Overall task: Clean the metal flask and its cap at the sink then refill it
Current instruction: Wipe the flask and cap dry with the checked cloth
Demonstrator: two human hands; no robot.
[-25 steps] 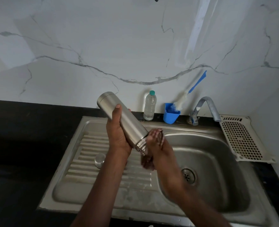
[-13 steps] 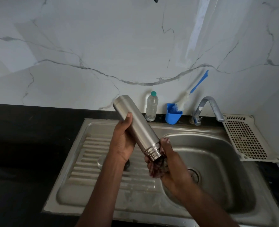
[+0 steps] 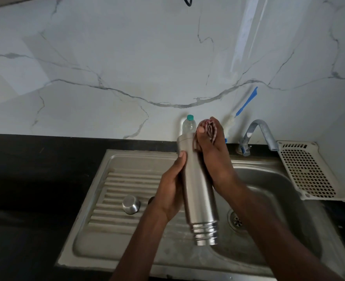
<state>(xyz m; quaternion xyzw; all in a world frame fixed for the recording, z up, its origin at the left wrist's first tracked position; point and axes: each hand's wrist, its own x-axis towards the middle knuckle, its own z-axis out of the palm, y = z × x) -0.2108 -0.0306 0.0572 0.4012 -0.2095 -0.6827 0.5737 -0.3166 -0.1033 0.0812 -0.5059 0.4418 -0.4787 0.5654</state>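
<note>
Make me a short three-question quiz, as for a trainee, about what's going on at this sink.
1. True or false: the cylindrical steel flask is held with its threaded mouth pointing toward the camera.
2. Where is the round steel cap? A) screwed on the flask B) on the ribbed drainboard C) inside the basin
3. Fill in: the right hand rubs a reddish ____ against the flask's far end, while the left hand grips the body.

Key: 1 true; 2 B; 3 scrubber.
</note>
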